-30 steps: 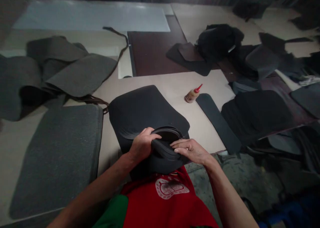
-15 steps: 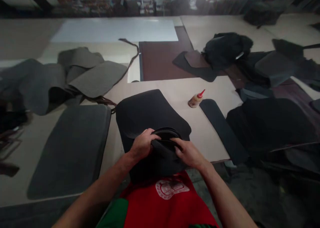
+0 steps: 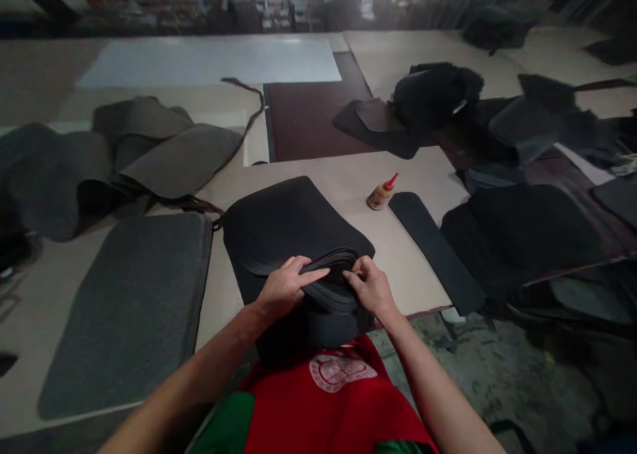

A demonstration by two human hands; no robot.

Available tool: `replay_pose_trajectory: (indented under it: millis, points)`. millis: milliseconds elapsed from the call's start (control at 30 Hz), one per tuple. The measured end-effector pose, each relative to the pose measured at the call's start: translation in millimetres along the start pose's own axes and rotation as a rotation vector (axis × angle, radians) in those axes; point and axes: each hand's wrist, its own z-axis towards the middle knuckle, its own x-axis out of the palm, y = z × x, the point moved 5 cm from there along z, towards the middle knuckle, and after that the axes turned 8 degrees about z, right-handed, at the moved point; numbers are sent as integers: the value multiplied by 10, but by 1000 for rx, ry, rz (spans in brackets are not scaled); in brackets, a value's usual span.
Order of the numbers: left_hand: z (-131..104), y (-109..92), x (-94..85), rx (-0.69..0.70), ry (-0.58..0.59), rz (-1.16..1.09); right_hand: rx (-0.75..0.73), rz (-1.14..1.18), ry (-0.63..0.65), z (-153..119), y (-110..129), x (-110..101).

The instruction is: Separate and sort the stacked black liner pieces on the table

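- My left hand [image 3: 283, 287] grips the dark sheets [image 3: 293, 222], parted partway.
- My right hand [image 3: 373, 287] pinches their edge; how many are separated, I can't tell.

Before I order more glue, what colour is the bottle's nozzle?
The glue bottle's nozzle is red, seen best in the head view.

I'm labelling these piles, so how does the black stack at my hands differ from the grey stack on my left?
Colour: the black stack is near black; the grey stack is a duller, lighter grey.
Pose: the black stack is curled, its layers parted between your left hand and right hand; the grey stack lies flat, untouched.
Both have rounded corners.
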Motion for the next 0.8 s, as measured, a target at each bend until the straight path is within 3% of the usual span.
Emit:
replay_pose_trajectory:
  millis: [333, 533, 733, 800]
  points:
    - [75, -48, -44, -101, 129, 38, -35, 129, 48, -68, -13, -2]
    - [88, -49, -41, -120, 81, -36, -205, 172, 322, -285, 168, -94]
    - [89, -43, -48, -132, 86, -56, -393, 8, 142, -344, 210, -210]
    - [83, -44, -43, -125, 82, -62, -430, -37, 148, -353, 229, -203]
